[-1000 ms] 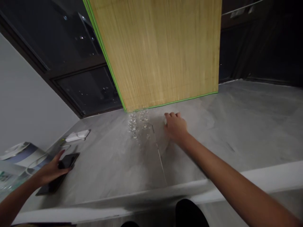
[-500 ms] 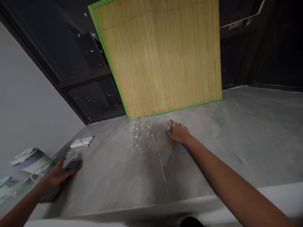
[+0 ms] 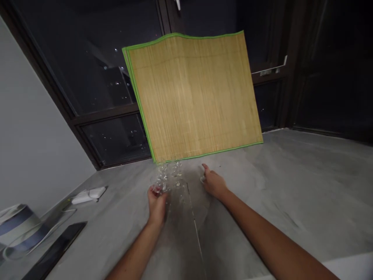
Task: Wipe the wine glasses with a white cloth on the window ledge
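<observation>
Several small clear stemmed glasses (image 3: 177, 175) stand grouped on the grey stone ledge (image 3: 239, 171), in front of a bamboo mat. My left hand (image 3: 157, 204) reaches in from below, its fingers closed around the nearest glass (image 3: 158, 186) at the group's front left. To the right of the group, my right hand (image 3: 214, 183) rests low over the ledge. Its fingers are curled over a small whitish thing (image 3: 202, 179), mostly hidden, and one finger points forward.
The bamboo mat (image 3: 192, 101) with green edging leans against the dark window (image 3: 113, 134). At left lie a dark flat device (image 3: 55, 251), a white bundle (image 3: 89, 195) with a cable, and a blue-and-white striped cylinder (image 3: 21, 227). A thin crack line runs along the ledge.
My left hand has moved right, from the dark device to the front glass, and closed on it. My right hand stays beside the glasses. The view has tilted upward, showing the mat's top edge.
</observation>
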`<state>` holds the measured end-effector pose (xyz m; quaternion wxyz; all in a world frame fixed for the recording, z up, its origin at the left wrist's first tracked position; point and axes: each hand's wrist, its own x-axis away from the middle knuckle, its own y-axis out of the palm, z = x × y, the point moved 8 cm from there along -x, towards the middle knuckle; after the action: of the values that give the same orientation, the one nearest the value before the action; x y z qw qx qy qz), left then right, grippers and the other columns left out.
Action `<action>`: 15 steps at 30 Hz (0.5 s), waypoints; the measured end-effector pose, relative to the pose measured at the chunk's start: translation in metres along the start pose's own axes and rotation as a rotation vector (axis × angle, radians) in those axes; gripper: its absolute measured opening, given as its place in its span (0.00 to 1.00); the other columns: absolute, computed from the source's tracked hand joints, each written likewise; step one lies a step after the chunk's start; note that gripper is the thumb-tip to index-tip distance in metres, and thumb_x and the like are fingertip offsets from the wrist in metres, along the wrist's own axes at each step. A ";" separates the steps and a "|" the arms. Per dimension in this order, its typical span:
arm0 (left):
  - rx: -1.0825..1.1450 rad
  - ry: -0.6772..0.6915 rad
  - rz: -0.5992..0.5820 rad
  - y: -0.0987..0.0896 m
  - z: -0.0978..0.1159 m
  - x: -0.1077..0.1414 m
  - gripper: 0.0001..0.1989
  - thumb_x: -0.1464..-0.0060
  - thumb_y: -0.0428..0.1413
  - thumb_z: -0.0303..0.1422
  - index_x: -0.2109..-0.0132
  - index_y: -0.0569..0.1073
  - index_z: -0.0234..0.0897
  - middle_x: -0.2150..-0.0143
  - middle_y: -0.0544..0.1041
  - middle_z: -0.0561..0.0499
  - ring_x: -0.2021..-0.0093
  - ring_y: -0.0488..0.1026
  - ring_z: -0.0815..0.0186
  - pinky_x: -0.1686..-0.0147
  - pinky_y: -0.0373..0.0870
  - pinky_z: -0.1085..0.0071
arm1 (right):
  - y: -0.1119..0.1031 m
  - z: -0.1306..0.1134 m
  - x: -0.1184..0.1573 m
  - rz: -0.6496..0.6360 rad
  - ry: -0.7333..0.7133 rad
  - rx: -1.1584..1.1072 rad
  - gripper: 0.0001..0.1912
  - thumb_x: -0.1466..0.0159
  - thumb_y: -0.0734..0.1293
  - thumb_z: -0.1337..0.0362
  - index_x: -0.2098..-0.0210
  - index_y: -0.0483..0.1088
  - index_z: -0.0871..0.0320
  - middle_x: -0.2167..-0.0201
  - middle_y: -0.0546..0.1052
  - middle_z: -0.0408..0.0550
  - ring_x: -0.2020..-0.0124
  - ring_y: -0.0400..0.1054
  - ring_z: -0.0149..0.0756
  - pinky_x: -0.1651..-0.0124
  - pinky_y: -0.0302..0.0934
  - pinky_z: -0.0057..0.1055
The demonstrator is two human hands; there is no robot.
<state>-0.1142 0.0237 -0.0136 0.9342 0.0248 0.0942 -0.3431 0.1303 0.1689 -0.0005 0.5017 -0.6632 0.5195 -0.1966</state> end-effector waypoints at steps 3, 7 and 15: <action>-0.004 0.027 -0.016 0.011 -0.005 0.000 0.24 0.53 0.57 0.29 0.48 0.63 0.37 0.55 0.74 0.46 0.57 0.74 0.63 0.54 0.70 0.64 | 0.002 0.002 0.000 -0.018 0.023 0.003 0.40 0.40 0.60 0.71 0.31 0.42 0.56 0.52 0.75 0.56 0.52 0.70 0.42 0.56 0.57 0.32; -0.096 0.082 -0.006 0.014 0.005 0.012 0.16 0.48 0.56 0.38 0.54 0.68 0.37 0.63 0.74 0.49 0.61 0.73 0.63 0.57 0.68 0.64 | 0.002 0.001 -0.001 -0.007 0.031 -0.023 0.39 0.39 0.60 0.71 0.31 0.42 0.57 0.53 0.75 0.56 0.53 0.70 0.42 0.57 0.57 0.31; -0.314 0.648 -0.282 0.092 0.056 0.047 0.16 0.47 0.54 0.29 0.50 0.71 0.40 0.51 0.74 0.42 0.46 0.68 0.52 0.42 0.59 0.52 | 0.000 -0.002 -0.002 0.187 0.030 -0.515 0.35 0.42 0.62 0.67 0.36 0.50 0.58 0.58 0.75 0.48 0.60 0.70 0.37 0.57 0.59 0.30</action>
<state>-0.0105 0.0581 0.0305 0.7922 -0.0246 0.4383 -0.4239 0.1285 0.1695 0.0005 0.3246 -0.7152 0.6186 -0.0206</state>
